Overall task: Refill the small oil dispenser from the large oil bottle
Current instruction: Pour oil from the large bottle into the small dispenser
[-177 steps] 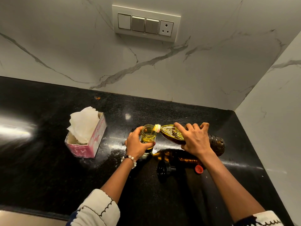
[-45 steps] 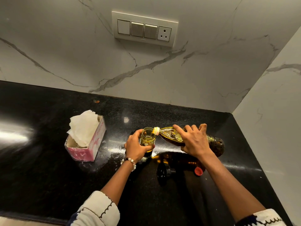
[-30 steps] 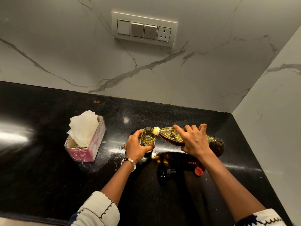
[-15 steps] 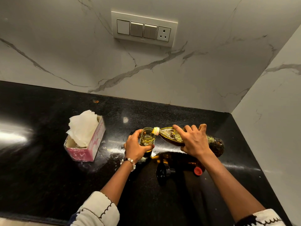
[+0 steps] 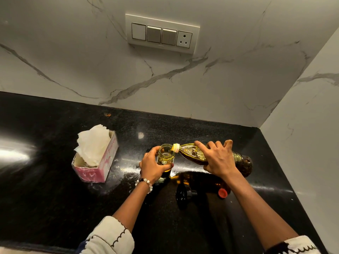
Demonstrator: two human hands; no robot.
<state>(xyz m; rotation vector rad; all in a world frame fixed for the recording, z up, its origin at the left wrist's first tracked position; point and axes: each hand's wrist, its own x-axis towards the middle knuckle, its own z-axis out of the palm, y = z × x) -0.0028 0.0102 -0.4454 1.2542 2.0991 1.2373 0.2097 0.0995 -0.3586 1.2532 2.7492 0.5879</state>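
The left hand (image 5: pixel 153 166) clasped the glass oil dispenser (image 5: pixel 165 156); the right hand (image 5: pixel 218 159) clamped the tipped oil bottle (image 5: pixel 194 153). Steeper tilt risked overflow.

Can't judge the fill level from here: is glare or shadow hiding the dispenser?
Head view: the dispenser is dim but readable, oil visible inside; glare streaks the countertop far left and beneath the large bottle; wide-angle distortion bends the edges.

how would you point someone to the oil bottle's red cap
Start at the black counter, near its right corner. Just in front of the tilted large oil bottle lies the red cap, right of the black dispenser top. It's the only red piece there.
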